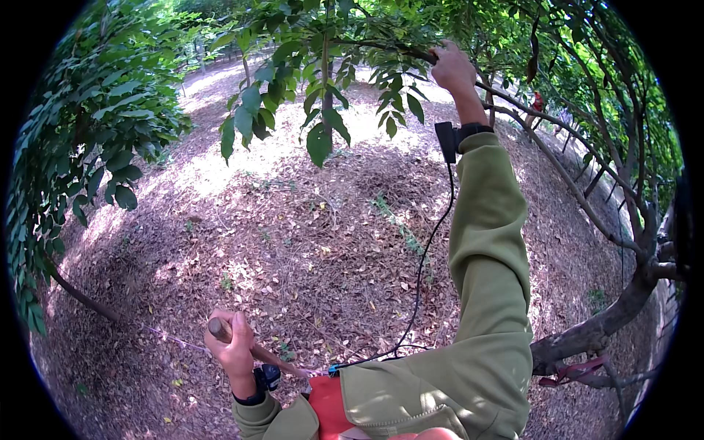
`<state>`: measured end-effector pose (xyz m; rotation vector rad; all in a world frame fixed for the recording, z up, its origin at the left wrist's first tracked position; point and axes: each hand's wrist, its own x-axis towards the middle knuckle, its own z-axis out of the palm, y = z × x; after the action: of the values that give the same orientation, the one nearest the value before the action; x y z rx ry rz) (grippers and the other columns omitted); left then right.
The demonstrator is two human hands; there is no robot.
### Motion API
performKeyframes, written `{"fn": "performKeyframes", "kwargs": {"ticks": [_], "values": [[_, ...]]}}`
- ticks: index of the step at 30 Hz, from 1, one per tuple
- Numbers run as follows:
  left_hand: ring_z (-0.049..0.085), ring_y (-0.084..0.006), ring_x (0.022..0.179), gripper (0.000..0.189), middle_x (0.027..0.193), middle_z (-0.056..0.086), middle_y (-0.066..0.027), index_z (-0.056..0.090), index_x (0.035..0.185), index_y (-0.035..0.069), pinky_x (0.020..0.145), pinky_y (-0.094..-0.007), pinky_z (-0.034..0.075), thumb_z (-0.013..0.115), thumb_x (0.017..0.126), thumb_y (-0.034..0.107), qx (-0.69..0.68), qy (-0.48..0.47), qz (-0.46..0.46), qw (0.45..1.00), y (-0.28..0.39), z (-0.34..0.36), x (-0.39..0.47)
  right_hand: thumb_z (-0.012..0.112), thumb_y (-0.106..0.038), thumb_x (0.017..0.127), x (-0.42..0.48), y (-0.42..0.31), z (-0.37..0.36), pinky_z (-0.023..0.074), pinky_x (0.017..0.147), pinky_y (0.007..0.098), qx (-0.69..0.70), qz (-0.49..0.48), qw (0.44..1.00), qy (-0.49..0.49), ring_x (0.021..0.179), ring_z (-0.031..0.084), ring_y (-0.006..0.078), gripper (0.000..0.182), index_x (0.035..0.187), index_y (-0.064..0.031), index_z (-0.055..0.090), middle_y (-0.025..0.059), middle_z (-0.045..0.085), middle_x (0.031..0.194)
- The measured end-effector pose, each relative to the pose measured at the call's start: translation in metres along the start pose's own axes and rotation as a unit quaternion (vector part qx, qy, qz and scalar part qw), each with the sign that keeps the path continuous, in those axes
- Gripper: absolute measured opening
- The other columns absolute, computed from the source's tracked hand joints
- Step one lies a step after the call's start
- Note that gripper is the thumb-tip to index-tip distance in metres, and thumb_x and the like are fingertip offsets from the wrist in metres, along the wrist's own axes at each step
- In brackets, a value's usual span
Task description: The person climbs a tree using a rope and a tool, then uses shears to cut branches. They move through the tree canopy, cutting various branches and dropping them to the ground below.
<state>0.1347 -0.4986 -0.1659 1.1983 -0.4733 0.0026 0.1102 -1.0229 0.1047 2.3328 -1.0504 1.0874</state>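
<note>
My left hand (233,344), low in the picture, is closed around a wooden handle (272,360). The handle's blunt end shows above the fist and its other end runs down towards my body, where it is hidden. Raised at the top right, my right hand (453,69) grips a thin leafy tree branch (418,54). Compound green leaves (319,143) hang from this branch to the left of the hand. A black device (446,142) is strapped at my right wrist, and a black cable (422,264) runs from it down to my waist.
A forked tree trunk (599,330) bends up along the right side, with a reddish strap (575,371) around a lower limb. Dense foliage (104,110) fills the left. A pinkish cord (176,338) crosses the leaf-littered slope (330,236). A person in red (537,102) is far off.
</note>
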Motion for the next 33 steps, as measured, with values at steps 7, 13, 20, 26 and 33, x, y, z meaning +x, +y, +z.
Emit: {"fn": "performKeyframes", "kwargs": {"ticks": [7,13,20,26,33], "values": [[0.040,-0.0049,0.043,0.017,0.056,0.045,0.0005,0.045,0.078,0.005,0.040,-0.0197,0.031,0.056,0.091,0.007,0.018,-0.003,0.008,1.000,-0.004,-0.001,0.003,0.057,-0.022,0.078,0.003,-0.001,-0.002,0.0451,0.095,0.0402,0.005,0.010,0.998,-0.069,0.118,0.049,0.0292,0.044,0.122,-0.0221,0.060,0.0020,0.047,0.135],[0.040,-0.0044,0.043,0.017,0.055,0.045,0.0010,0.045,0.078,0.005,0.040,-0.0196,0.030,0.056,0.091,0.007,0.012,-0.006,0.005,1.000,-0.006,0.000,0.002,0.054,-0.020,0.079,0.005,0.005,0.006,0.0464,0.093,0.0415,0.041,0.027,0.999,0.002,0.119,0.048,0.0278,0.040,0.117,-0.0081,0.061,0.0064,0.049,0.131],[0.036,-0.0051,0.042,0.016,0.054,0.042,0.0009,0.042,0.082,0.007,0.038,-0.0204,0.031,0.052,0.093,0.010,0.052,-0.028,0.024,0.998,-0.008,-0.002,0.003,0.053,-0.018,0.083,0.006,-0.002,0.003,0.0490,0.088,0.0398,0.119,0.076,0.989,0.053,0.108,0.056,0.0311,0.034,0.107,0.0054,0.059,0.0197,0.048,0.128],[0.036,-0.0050,0.041,0.015,0.054,0.041,0.0011,0.041,0.082,0.007,0.038,-0.0205,0.030,0.051,0.093,0.008,0.030,-0.034,0.011,0.999,-0.006,0.001,0.001,0.050,-0.013,0.088,0.011,0.011,0.015,0.0494,0.083,0.0397,0.181,0.067,0.940,0.281,0.098,0.057,0.0333,0.026,0.101,0.0090,0.057,0.0229,0.049,0.113],[0.035,-0.0053,0.041,0.014,0.055,0.042,0.0009,0.042,0.082,0.007,0.038,-0.0208,0.030,0.051,0.093,0.006,0.020,-0.024,0.007,0.999,-0.004,0.005,-0.002,0.048,-0.010,0.090,0.013,0.015,0.017,0.0469,0.087,0.0382,0.270,0.021,0.884,0.380,0.095,0.055,0.0339,0.027,0.106,0.0090,0.057,0.0217,0.047,0.114]]}}
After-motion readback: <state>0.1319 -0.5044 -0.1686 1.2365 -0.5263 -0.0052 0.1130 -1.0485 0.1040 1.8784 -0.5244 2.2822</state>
